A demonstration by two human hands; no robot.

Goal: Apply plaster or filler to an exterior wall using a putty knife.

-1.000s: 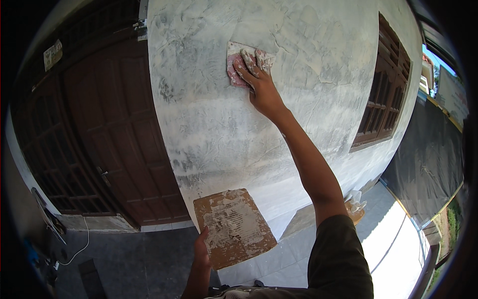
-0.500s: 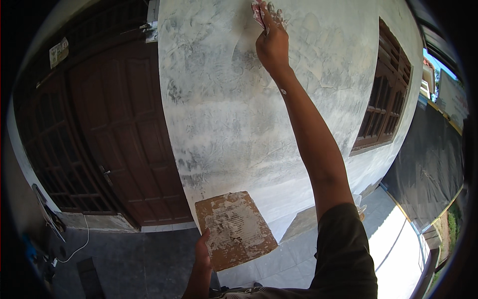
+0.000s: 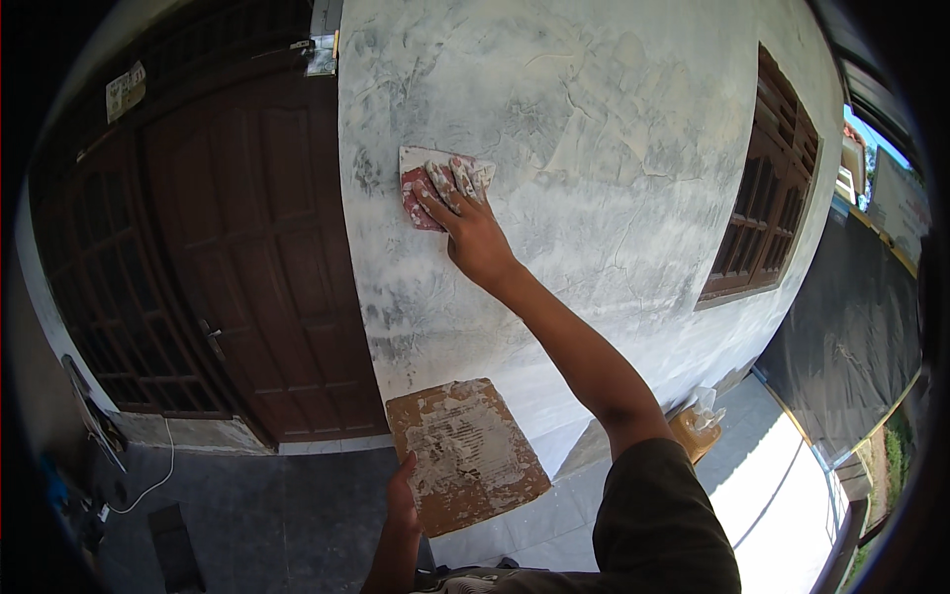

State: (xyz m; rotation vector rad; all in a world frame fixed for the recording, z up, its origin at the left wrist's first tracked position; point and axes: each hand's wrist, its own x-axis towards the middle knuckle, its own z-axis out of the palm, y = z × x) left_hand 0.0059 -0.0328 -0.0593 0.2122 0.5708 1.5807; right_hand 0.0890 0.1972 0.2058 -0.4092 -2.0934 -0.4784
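Scraper (image 3: 417, 209), likely light and bendy, is gripped across its back by right hand (image 3: 477, 236), left hand (image 3: 401, 503) clasping board (image 3: 467, 457) edge.

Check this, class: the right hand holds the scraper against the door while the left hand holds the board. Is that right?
Not the door: in the head view, the right hand holds the scraper against the wall, while the left hand holds the board.

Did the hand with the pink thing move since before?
Yes, the right hand is now lower on the wall and closer to the brown door.
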